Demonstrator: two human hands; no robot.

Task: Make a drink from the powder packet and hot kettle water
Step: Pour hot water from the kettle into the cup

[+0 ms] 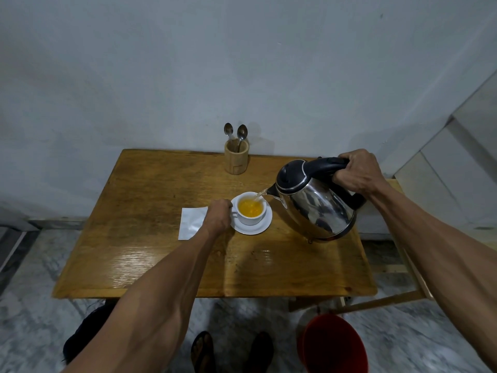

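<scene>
A plain home corner: a bare pale-blue plastered wall point(242, 63) and grey marbled stone floor point(35, 305) surround a small varnished wooden table point(161, 265). Beyond the fingers point(226, 204) stands a wooden cylinder spoon holder point(236, 160); a red plastic bucket point(333, 345) sits below.

Bare forearms point(150, 286) — dark sandals point(203, 351)

Pale blue-grey wall point(242, 63); wooden table point(161, 265) against it; grey marbled floor point(32, 305); dim light
</scene>
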